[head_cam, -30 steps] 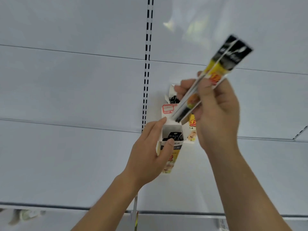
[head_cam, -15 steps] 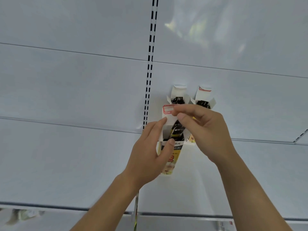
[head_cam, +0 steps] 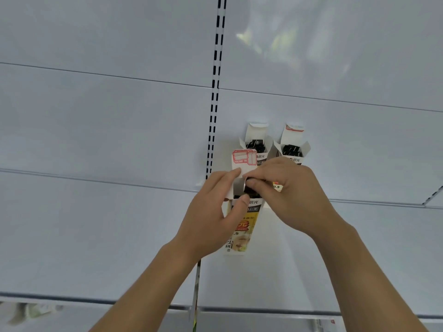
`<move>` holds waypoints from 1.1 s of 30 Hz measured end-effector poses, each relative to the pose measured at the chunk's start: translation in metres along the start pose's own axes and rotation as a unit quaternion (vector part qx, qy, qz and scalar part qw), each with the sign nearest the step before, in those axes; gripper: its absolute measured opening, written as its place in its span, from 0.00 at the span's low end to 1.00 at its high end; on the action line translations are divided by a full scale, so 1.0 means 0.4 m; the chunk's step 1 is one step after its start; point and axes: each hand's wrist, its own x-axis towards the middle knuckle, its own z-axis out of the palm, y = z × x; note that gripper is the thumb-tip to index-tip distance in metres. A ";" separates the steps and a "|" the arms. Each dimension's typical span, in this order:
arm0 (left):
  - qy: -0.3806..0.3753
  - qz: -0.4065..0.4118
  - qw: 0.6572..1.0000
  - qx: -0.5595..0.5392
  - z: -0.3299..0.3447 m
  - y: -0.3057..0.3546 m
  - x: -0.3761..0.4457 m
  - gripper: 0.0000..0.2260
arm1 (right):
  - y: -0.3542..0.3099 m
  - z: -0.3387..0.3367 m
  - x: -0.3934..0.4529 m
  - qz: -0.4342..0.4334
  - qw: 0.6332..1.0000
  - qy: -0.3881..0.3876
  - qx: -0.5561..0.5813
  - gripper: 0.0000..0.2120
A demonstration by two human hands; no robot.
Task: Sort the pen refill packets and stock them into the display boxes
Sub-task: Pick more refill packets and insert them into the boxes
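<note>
A narrow white display box (head_cam: 242,233) with yellow, red and black print stands upright on the white shelf (head_cam: 119,224). My left hand (head_cam: 211,219) grips its left side, thumb on the front. Its top flap (head_cam: 243,160) with a red outline stands open. My right hand (head_cam: 285,195) reaches over the box's open top, fingers curled on the black ends of the refill packets (head_cam: 251,190) inside it. Two more open display boxes (head_cam: 257,144) (head_cam: 291,146) stand behind, both holding black-topped packets.
White shelf panels fill the view, with a slotted black-and-white upright (head_cam: 215,92) running down the back wall left of the boxes. The shelf's front rail (head_cam: 96,301) crosses the bottom. A blurred object lies at the bottom left corner.
A second ago my right hand held refill packets up in the air; they have gone down into the front box, and the hand now sits at the box's top. My left hand stayed on the box.
</note>
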 end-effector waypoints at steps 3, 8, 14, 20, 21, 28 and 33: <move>-0.001 -0.001 1.000 -0.005 -0.004 0.000 0.006 0.26 | -0.012 -0.011 0.017 0.019 0.998 -0.054 -0.001 0.12; -0.002 0.000 1.000 0.007 -0.014 -0.006 0.010 0.26 | -0.035 -0.019 0.034 0.031 0.996 -0.086 -0.020 0.13; 0.001 -0.016 1.000 -0.009 -0.019 -0.019 0.015 0.25 | -0.037 -0.012 0.026 -0.011 0.992 -0.117 -0.039 0.12; -0.014 -0.023 1.000 0.012 -0.023 -0.026 0.022 0.25 | -0.035 0.007 -0.004 0.008 0.982 -0.158 -0.106 0.24; -0.015 -0.024 1.000 0.013 -0.023 -0.026 0.023 0.25 | -0.035 0.010 -0.005 0.005 0.981 -0.160 -0.111 0.25; 0.001 0.008 0.998 0.064 -0.031 -0.024 0.026 0.26 | -0.021 -0.008 -0.030 -0.005 0.991 -0.020 -0.133 0.26; 0.047 0.065 0.981 0.176 -0.046 0.004 0.027 0.27 | -0.033 -0.031 -0.072 0.047 0.982 -0.004 -0.183 0.29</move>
